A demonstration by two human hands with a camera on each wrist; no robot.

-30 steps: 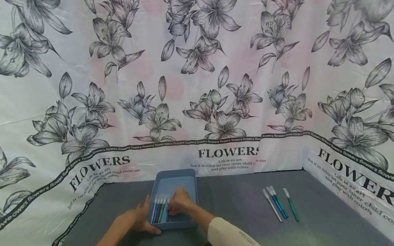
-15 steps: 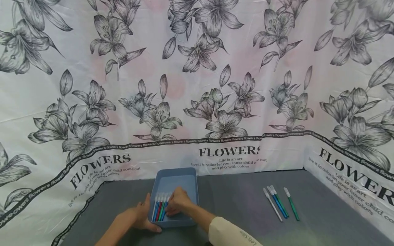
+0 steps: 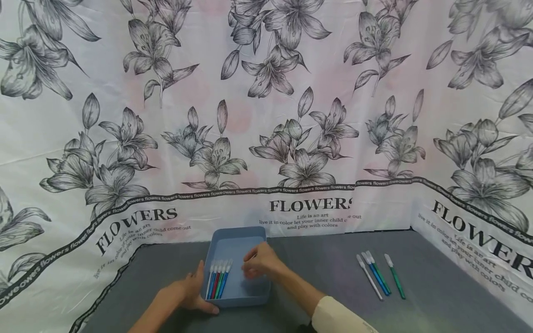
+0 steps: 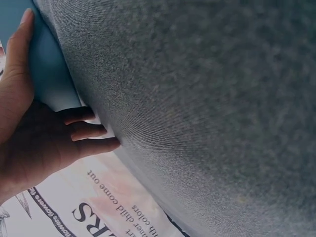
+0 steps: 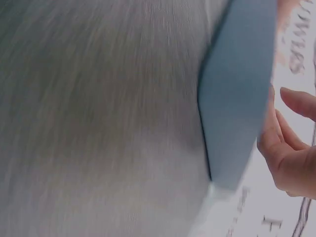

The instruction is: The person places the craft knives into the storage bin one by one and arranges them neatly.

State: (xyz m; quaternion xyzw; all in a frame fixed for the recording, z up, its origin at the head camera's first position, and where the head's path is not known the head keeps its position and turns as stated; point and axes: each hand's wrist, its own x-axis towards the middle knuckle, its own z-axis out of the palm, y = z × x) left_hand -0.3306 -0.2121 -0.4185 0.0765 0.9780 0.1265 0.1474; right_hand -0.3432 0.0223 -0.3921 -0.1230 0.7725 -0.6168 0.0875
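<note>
A blue-grey tray (image 3: 260, 301) stands on the table with a row of several capped pens (image 3: 218, 280) in its left part, silver, blue, red and green with pale caps lined up side by side. My left hand (image 3: 192, 291) rests at the tray's near left corner, its thumb along the front wall and the other fingers stretched beside the left wall. Over the right part of the tray is my right hand (image 3: 263, 262), with loosely bent fingers and nothing held. In the right wrist view a gap shows between thumb and fingertips, beyond the tray wall (image 5: 237, 98).
To the right on the dark grey table (image 3: 316, 277) lie a silver pen (image 3: 369, 278), a blue pen (image 3: 376, 275) and a green pen (image 3: 382, 280) close together. Another green pen (image 3: 395, 277) lies slightly apart. A flower-print curtain (image 3: 308, 138) rises behind the table.
My right hand has let go of a blue pen, now at the right end of the row, and moved right and up from it. My left hand has stayed at the tray.
</note>
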